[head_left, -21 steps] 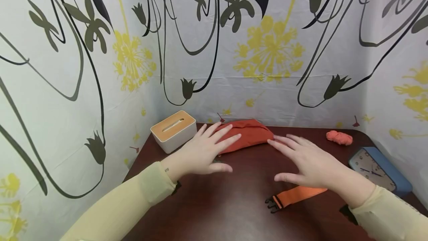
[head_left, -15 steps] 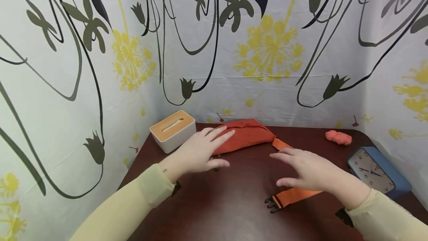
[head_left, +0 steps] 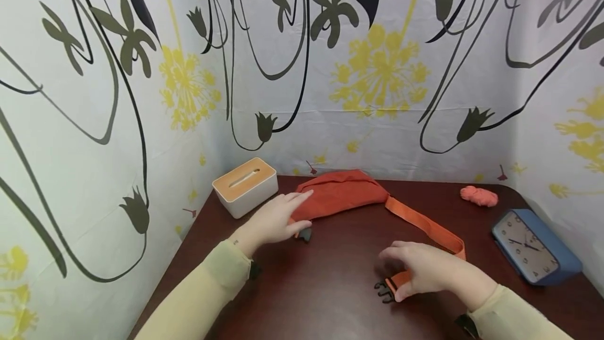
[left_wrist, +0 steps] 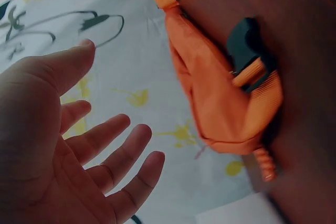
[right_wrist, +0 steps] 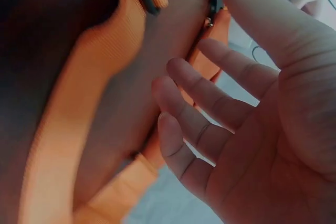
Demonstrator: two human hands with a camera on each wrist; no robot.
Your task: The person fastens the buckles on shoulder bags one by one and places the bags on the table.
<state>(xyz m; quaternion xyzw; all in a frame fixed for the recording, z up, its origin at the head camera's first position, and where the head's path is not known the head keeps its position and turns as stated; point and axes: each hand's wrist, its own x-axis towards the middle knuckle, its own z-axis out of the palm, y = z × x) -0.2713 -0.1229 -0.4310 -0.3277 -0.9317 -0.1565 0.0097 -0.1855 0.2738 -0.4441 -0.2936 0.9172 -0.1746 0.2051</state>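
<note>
An orange-red waist bag (head_left: 340, 193) lies at the back of the table, its orange strap (head_left: 422, 224) looping to the right and forward. On the strap's end is a black pronged buckle (head_left: 384, 293). My right hand (head_left: 431, 269) hovers over that end, thumb near the buckle; the right wrist view shows loosely bent fingers (right_wrist: 191, 114) holding nothing beside the strap (right_wrist: 68, 129). My left hand (head_left: 269, 222) is just in front of the bag's left end, fingers spread and empty in the left wrist view. Near its thumb is the dark socket half of the buckle (left_wrist: 247, 45).
A white tissue box (head_left: 247, 190) with a wood-coloured lid stands at the back left. At the back right lie a coral yarn skein (head_left: 478, 195) and, closer, a blue clock (head_left: 535, 245). Patterned cloth walls (head_left: 302, 93) enclose the dark red table (head_left: 330, 287).
Both hands have come lower and nearer. The right hand has moved down to the strap's buckle end, uncovering the strap behind it; the left has drawn back from over the bag.
</note>
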